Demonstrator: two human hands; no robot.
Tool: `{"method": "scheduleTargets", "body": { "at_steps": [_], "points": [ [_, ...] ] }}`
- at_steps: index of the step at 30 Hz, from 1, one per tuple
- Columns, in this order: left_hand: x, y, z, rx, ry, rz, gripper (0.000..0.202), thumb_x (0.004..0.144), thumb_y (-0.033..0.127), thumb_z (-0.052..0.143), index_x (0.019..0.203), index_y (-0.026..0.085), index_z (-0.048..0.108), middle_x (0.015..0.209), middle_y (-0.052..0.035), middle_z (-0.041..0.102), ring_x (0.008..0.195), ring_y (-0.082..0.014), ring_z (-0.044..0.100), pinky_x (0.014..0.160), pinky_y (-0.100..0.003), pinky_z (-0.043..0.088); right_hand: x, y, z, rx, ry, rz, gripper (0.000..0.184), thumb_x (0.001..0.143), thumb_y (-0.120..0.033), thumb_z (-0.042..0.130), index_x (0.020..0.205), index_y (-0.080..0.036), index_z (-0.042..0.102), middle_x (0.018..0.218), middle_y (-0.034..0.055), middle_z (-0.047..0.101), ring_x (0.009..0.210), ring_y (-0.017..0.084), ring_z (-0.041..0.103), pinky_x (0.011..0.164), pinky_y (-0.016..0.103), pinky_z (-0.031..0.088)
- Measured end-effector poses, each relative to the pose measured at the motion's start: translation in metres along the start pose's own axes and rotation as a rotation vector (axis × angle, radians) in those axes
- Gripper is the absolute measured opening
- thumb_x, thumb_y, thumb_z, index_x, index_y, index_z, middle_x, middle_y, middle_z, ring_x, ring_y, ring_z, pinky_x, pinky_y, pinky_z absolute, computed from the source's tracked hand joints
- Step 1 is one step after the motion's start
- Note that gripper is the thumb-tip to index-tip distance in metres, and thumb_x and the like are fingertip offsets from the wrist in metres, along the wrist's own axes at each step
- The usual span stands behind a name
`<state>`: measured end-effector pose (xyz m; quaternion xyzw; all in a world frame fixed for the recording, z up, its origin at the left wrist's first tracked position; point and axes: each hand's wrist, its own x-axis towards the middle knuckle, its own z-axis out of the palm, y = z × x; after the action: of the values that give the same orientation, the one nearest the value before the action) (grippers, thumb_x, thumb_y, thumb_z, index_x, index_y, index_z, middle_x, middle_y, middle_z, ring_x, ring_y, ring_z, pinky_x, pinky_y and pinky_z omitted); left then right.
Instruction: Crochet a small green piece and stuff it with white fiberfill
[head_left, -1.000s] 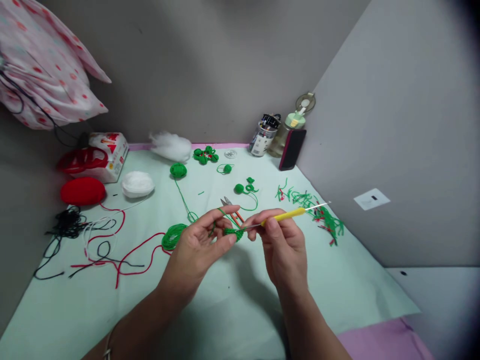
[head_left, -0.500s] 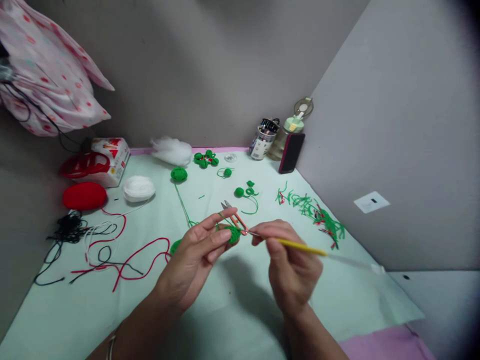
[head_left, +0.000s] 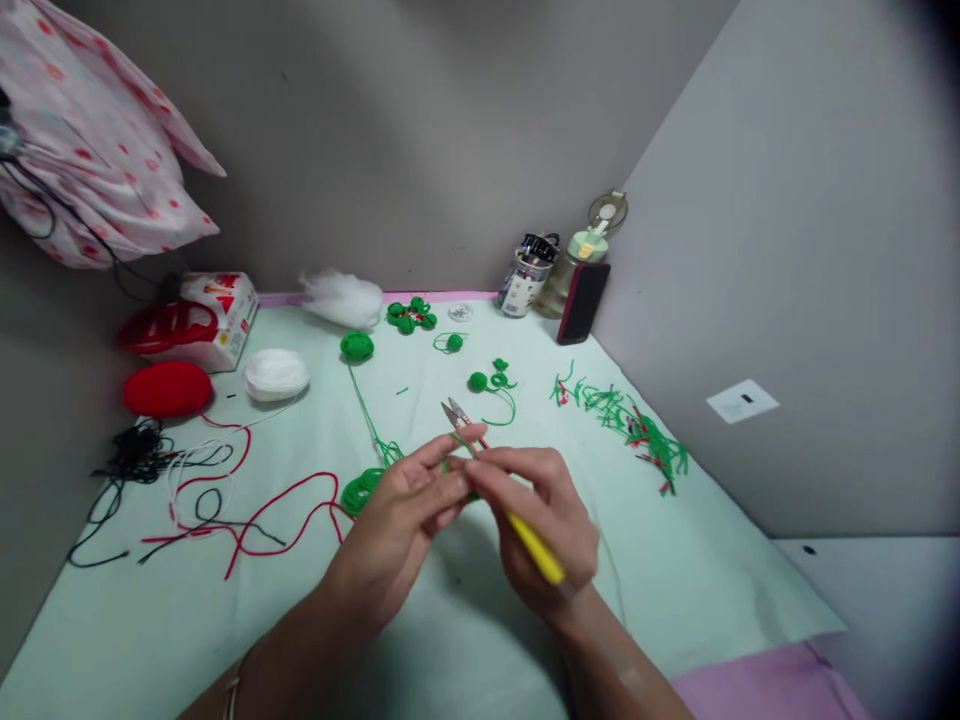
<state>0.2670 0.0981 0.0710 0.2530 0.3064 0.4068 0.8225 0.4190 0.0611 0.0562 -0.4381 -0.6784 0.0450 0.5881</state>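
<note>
Closely paired, the left hand (head_left: 405, 512) and right hand (head_left: 546, 535) meet above the tabletop (head_left: 172, 620).
Printing on the red-and-white box (head_left: 219, 312) and the jar label (head_left: 516, 293) is too small to read. The green crochet piece (head_left: 453, 466) is mostly hidden between fingertips, just in front of the snips (head_left: 460, 419). The left hand pinches it, fingers together. The right hand, knuckles up, is clamped on the yellow crochet hook (head_left: 537, 549), whose tip is out of sight.

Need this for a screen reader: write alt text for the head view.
The left hand pinches a green crochet piece while the right hand holds a yellow crochet hook to it, above a green table strewn with yarn and snips.
</note>
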Motion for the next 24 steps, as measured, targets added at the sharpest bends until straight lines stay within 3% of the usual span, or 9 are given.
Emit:
{"method": "scheduleTargets", "body": {
  "at_steps": [2,4,7,10,18,21,24],
  "points": [
    [0.001,0.004,-0.001,-0.059,-0.020,-0.049,0.037,0.080,0.028,0.090,0.115,0.020,0.083,0.078,0.0030,0.062,0.064,-0.0068,0.047,0.096,-0.032,0.051,0.004,0.004,-0.002,0.159,0.076,0.142,0.028,0.100,-0.011,0.062,0.113,-0.028,0.080,0.097,0.0067,0.078,0.082,0.020,0.071,0.068,0.035,0.059],
    [0.001,0.006,-0.003,-0.044,-0.002,-0.010,0.036,0.079,0.025,0.089,0.115,0.022,0.084,0.076,0.0041,0.061,0.066,-0.0075,0.050,0.098,-0.031,0.050,0.008,0.008,-0.002,0.376,0.120,0.340,0.020,0.103,-0.019,0.062,0.102,-0.026,0.081,0.087,0.0048,0.074,0.068,0.016,0.065,0.060,0.032,0.055],
    [0.000,0.003,-0.003,0.097,0.001,0.095,0.039,0.081,0.025,0.089,0.119,0.028,0.082,0.084,0.0021,0.067,0.084,-0.0125,0.060,0.095,-0.028,0.049,0.011,0.011,0.001,0.564,0.044,0.487,0.015,0.101,-0.029,0.068,0.095,-0.024,0.081,0.087,0.0041,0.073,0.069,0.015,0.064,0.062,0.030,0.055],
    [0.000,-0.001,-0.003,0.213,-0.036,0.122,0.039,0.084,0.028,0.088,0.122,0.032,0.081,0.102,-0.0016,0.074,0.102,-0.0185,0.064,0.099,-0.031,0.047,0.008,0.011,0.002,0.551,0.011,0.519,0.011,0.099,-0.030,0.072,0.098,-0.026,0.083,0.091,0.0040,0.076,0.079,0.016,0.066,0.070,0.029,0.055],
    [-0.002,0.002,-0.006,0.289,0.015,0.158,0.035,0.086,0.035,0.085,0.120,0.033,0.081,0.096,-0.0011,0.067,0.092,-0.0176,0.057,0.086,-0.029,0.045,0.014,0.012,0.001,0.632,0.091,0.596,0.021,0.101,-0.036,0.067,0.091,-0.020,0.077,0.083,0.0043,0.075,0.065,0.015,0.066,0.061,0.029,0.057],
    [-0.003,0.003,-0.006,0.339,0.048,0.173,0.036,0.084,0.032,0.085,0.120,0.033,0.081,0.094,-0.0009,0.064,0.088,-0.0171,0.055,0.083,-0.029,0.045,0.012,0.007,0.000,0.569,0.076,0.538,0.020,0.105,-0.032,0.061,0.095,-0.021,0.074,0.086,0.0042,0.076,0.067,0.015,0.068,0.063,0.030,0.059],
    [-0.003,0.002,-0.004,0.407,0.105,0.240,0.034,0.085,0.025,0.083,0.117,0.034,0.083,0.091,0.0002,0.063,0.081,-0.0159,0.053,0.083,-0.029,0.045,0.008,0.003,-0.003,0.377,0.024,0.386,0.020,0.107,-0.023,0.054,0.103,-0.022,0.074,0.093,0.0052,0.077,0.072,0.016,0.069,0.067,0.032,0.060]
  ]
}}
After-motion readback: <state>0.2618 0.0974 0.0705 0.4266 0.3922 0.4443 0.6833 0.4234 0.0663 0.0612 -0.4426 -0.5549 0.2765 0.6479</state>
